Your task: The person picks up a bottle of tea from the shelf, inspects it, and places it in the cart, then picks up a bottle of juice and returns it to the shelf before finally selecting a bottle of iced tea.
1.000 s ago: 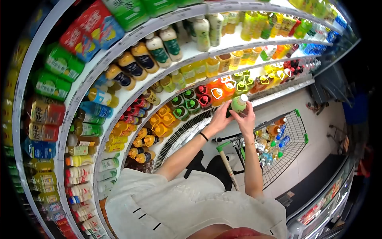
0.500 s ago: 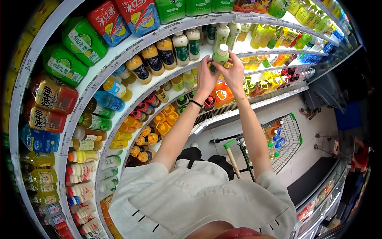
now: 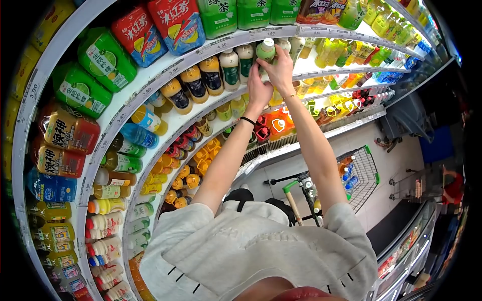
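Observation:
A pale green bottle (image 3: 265, 51) with a white cap is at the front of a drinks shelf. My right hand (image 3: 280, 70) is closed around its side. My left hand (image 3: 259, 89) is just below, its fingers up against the bottle's lower part; the fingertips are partly hidden. White-capped bottles with dark green labels (image 3: 230, 70) stand left of the held bottle, and other pale bottles (image 3: 297, 47) stand behind my right hand.
Curved shelves (image 3: 211, 49) of drinks run around my left and front, with multipacks on the upper one. A shopping cart (image 3: 369, 173) with bottles inside stands at my right. Farther right, a person in red (image 3: 453, 188) is near another cart (image 3: 416, 184).
Both hands have carried the green bottle up and left toward the shelf, and it is now among the bottles there. My left hand has slid lower on it.

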### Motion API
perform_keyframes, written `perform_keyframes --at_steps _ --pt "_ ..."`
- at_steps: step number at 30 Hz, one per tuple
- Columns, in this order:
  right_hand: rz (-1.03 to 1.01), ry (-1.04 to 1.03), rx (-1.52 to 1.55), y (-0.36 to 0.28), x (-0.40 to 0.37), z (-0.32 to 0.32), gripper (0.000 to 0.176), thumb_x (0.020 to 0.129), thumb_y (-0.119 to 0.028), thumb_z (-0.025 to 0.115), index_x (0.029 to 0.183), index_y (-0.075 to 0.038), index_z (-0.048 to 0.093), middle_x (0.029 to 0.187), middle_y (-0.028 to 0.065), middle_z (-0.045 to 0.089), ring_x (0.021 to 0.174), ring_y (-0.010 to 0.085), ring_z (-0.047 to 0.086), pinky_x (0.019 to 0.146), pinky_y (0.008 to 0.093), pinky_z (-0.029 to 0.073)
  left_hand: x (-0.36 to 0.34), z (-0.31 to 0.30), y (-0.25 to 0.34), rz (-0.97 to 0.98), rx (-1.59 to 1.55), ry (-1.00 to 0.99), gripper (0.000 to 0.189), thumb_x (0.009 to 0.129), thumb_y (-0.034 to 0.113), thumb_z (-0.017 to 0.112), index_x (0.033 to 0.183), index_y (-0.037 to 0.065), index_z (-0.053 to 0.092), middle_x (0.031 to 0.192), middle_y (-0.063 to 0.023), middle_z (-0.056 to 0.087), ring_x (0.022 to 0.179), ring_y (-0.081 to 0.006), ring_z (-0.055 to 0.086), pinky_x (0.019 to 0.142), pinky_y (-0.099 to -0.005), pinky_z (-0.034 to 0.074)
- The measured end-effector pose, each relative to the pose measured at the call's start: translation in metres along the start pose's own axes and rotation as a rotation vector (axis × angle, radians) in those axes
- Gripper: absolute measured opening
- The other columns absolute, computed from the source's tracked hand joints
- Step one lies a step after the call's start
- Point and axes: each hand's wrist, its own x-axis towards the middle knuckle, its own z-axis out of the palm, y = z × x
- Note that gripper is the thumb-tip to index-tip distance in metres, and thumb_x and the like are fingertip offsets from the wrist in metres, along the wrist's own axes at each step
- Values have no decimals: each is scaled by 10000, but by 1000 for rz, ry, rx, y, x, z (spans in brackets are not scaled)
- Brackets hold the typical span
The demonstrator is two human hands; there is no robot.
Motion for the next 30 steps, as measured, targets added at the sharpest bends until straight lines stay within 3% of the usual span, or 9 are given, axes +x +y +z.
perform_keyframes --at_steps 5,8,13,16,20,22,25,30 --pt "-6 7 -50 8 1 10 726 720 -231 911 1329 41 623 1237 260 662 1116 423 660 950 457 548 1 3 -5 -112 -104 -65 775 821 11 760 1502 -83 402 1467 -258 525 1342 -346 588 1108 -392 524" --pt "12 -19 -67 10 4 12 711 738 -241 897 1332 35 618 1229 271 662 1111 440 657 945 473 545 0 8 -15 -77 -143 -86 865 791 99 817 1520 -51 377 1498 -276 478 1343 -409 543 1087 -444 500" --pt "-4 -64 -75 19 12 23 732 804 -236 847 1425 -11 533 1200 282 661 1091 463 653 919 505 545 1 9 -14 -2 13 -132 1028 805 215 861 1585 -47 245 1648 -283 229 1479 -453 369 1188 -474 384" --pt "-22 -106 -57 24 15 25 709 830 -220 827 1433 -13 518 1181 281 658 1080 466 651 909 510 545 -4 14 -16 91 128 -116 1042 820 253 850 1599 -41 223 1659 -290 211 1508 -481 304 1224 -499 319" --pt "-44 -120 -56 22 14 28 724 888 -178 767 1507 -38 418 1185 293 642 1079 496 636 907 533 540 -9 19 -13 14 124 -132 1038 832 275 833 1608 -28 213 1662 -301 212 1536 -502 224 1247 -511 272" --pt "-32 -148 -81 23 15 33 729 910 -149 733 1526 -17 367 1188 316 629 1052 519 637 895 547 544 -4 22 -12 185 224 -141 879 847 278 798 1548 -7 351 1586 -269 359 1483 -441 336 1196 -494 338" --pt "-10 -181 -118 25 20 44 735 917 -114 698 1514 61 306 1171 358 606 980 539 655 853 561 561 -3 25 -8 302 125 -42 778 848 260 788 1483 -10 428 1518 -244 447 1413 -416 427 1157 -473 375" --pt "-1 -159 -165 27 24 60 691 924 -102 665 1493 71 314 1124 360 610 953 537 668 833 561 579 -2 37 -38 186 -97 -113 699 832 235 812 1402 -14 493 1386 -215 555 1296 -366 528 1107 -447 413"
